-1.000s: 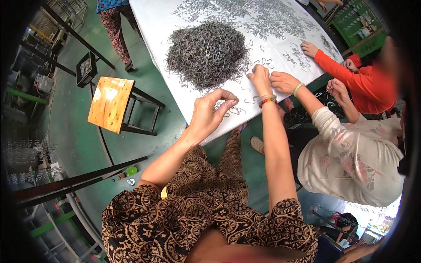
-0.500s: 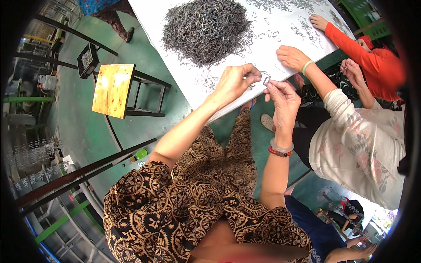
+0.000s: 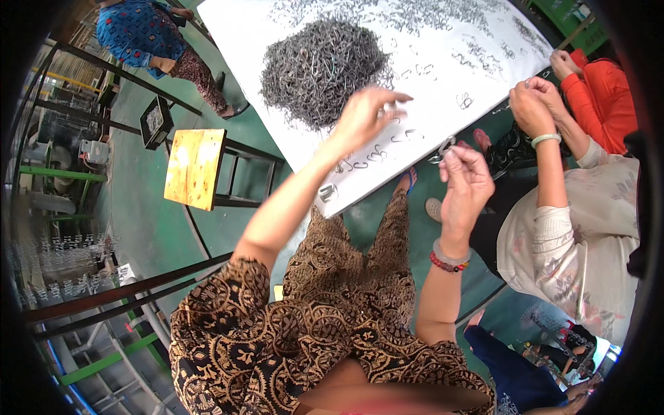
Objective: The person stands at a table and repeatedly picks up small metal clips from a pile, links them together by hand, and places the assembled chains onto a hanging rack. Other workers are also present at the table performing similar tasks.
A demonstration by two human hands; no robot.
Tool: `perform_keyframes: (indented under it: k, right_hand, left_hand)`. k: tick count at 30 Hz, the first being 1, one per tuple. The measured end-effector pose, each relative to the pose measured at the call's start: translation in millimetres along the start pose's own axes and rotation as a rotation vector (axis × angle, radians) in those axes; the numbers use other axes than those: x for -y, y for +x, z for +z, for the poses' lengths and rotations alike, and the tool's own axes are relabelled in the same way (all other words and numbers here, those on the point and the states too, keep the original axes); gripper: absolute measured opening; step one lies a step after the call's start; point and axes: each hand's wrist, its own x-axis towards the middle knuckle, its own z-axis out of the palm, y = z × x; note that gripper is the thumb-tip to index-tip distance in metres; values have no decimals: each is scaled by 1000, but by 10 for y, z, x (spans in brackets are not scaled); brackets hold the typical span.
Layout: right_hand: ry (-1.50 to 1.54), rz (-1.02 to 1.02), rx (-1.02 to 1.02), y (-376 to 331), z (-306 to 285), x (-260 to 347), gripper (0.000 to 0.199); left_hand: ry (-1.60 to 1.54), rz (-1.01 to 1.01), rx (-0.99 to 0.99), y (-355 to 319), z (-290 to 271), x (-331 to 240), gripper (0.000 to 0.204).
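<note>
My right hand (image 3: 468,187) is beyond the table's near edge, thumb and fingers pinched on small bent metal hooks (image 3: 443,151). How many hooks it holds I cannot make out. Over the white tabletop, my left hand (image 3: 365,119) is beside a large heap of dark wire hooks (image 3: 321,72). Its fingers are apart and partly smeared by motion, with nothing visible in them. Several loose hooks (image 3: 375,153) lie on the white sheet (image 3: 432,114) below that hand. A small metal piece (image 3: 327,193) rests at the near corner.
More hooks (image 3: 443,17) are scattered across the far side. At right, a co-worker in a pale top (image 3: 567,242) and one in red (image 3: 600,104) stand close to the table. A wooden stool (image 3: 195,168) is at left, near a black crate (image 3: 156,122) and a person in blue (image 3: 138,34).
My hands have come apart; the left moved toward the heap, while the right drew back with hooks in its pinch. The pale-topped co-worker's hand left the table. The view shifted slightly.
</note>
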Motion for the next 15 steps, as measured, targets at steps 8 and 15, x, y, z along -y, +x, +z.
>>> perform_keyframes:
  k: [8, 15]
  right_hand:
    - [-33, -58, 58, -26, -84, 343, 11]
    - [-63, -85, 79, -94, -127, 320, 11]
  left_hand:
    - [952, 477, 653, 751, 187, 952, 10]
    - [1038, 479, 359, 902, 110, 842, 18]
